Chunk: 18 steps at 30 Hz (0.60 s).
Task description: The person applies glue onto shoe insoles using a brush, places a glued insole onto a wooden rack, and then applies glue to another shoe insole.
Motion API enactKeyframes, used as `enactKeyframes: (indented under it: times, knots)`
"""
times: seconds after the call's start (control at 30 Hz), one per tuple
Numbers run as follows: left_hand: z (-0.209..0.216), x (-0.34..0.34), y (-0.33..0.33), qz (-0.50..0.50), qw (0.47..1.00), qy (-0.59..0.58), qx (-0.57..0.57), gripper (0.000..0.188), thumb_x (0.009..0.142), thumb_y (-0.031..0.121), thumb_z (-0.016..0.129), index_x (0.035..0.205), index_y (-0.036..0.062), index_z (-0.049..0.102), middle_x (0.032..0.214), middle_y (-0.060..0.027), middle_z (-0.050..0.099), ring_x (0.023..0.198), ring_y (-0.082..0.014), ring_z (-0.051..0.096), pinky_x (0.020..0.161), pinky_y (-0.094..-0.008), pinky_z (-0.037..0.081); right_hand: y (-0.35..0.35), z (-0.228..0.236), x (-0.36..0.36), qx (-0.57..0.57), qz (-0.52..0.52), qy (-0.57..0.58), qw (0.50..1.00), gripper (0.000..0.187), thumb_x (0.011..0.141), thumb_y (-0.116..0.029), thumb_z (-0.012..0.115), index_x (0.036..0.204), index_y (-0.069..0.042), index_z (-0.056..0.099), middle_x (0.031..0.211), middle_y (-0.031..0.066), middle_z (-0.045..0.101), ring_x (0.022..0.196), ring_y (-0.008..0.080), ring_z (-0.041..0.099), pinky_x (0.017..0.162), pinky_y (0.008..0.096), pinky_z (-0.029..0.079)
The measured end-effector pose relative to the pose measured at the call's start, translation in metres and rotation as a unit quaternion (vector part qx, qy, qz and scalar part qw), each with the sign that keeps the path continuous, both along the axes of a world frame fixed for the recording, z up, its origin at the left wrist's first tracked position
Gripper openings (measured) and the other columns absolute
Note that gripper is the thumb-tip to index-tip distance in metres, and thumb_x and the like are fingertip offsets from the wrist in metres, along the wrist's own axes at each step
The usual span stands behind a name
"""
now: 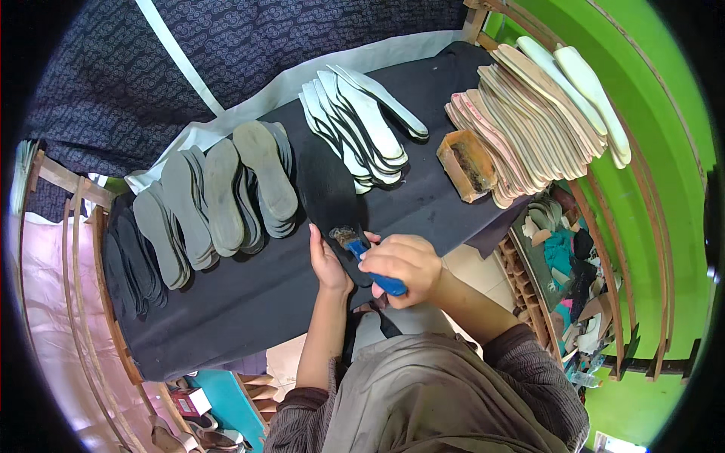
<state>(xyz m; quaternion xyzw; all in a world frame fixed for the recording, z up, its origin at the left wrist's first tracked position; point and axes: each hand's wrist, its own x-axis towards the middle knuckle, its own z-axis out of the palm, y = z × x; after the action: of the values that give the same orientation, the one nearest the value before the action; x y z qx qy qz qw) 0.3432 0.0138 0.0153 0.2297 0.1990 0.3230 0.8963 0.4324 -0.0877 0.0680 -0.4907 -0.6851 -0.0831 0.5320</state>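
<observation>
My left hand [329,260] holds the near end of a black shoe sole [330,185], its fingers along the edge and partly hidden beneath. The sole lies lengthwise away from me over the near part of the table. In my right hand [408,264] is a brush [388,284] with a blue handle, the fingers wrapped round it. Its pale, dark-stained bristles rest on the black sole near its close end. To the right on the table stands a tan, box-like container [458,167] with dark residue inside.
Grey soles [223,198] and black soles [134,264] lie in overlapping rows on the left of the dark-covered table [249,317]. White-topped soles [361,121] fan out at the back. Beige insoles [529,124] are stacked at right. A bin of scraps [566,264] stands beyond.
</observation>
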Motion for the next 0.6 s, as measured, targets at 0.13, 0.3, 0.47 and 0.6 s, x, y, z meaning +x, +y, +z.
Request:
enactKeyframes:
  times: [0.13,0.3,0.47,0.6]
  knots:
    - [-0.021,-0.005,0.007,-0.047,0.997,-0.006,0.057,0.066,0.094,0.054,0.016,0.107,0.0001,0.052,0.078,-0.0260,0.063,0.067,-0.0287,0.064,0.063,-0.0364,0.053,-0.016,-0.007,-0.012,-0.002,0.001,-0.006,1.000,0.030,0.060,-0.005,0.067,0.090,0.000,0.060,0.080,0.0122,0.060,0.062,0.0264,0.060,0.056,0.0335,0.050]
    - [-0.020,-0.004,0.007,-0.047,0.995,0.010,0.087,0.068,0.093,0.058,0.018,0.102,0.0013,0.054,0.077,-0.0246,0.063,0.066,-0.0299,0.062,0.063,-0.0376,0.051,-0.036,-0.014,-0.015,-0.031,0.008,0.042,0.999,0.021,0.069,-0.006,0.066,0.089,0.001,0.060,0.079,0.0129,0.061,0.060,0.0264,0.060,0.054,0.0328,0.049]
    - [-0.018,-0.004,0.003,-0.036,0.996,-0.012,0.084,0.071,0.093,0.057,0.015,0.102,-0.0015,0.054,0.080,-0.0255,0.063,0.067,-0.0286,0.062,0.064,-0.0362,0.051,-0.017,-0.003,-0.012,0.013,-0.036,0.065,0.997,0.023,0.067,-0.004,0.066,0.088,0.002,0.061,0.082,0.0140,0.063,0.063,0.0268,0.062,0.059,0.0333,0.051]
    - [-0.018,-0.001,0.004,-0.015,0.997,-0.016,0.076,0.067,0.094,0.055,0.016,0.104,0.0002,0.054,0.080,-0.0237,0.062,0.067,-0.0285,0.061,0.063,-0.0369,0.050,-0.011,-0.008,-0.019,0.024,-0.063,0.052,0.996,0.024,0.063,0.000,0.065,0.087,0.001,0.062,0.080,0.0129,0.063,0.063,0.0265,0.063,0.059,0.0327,0.052]
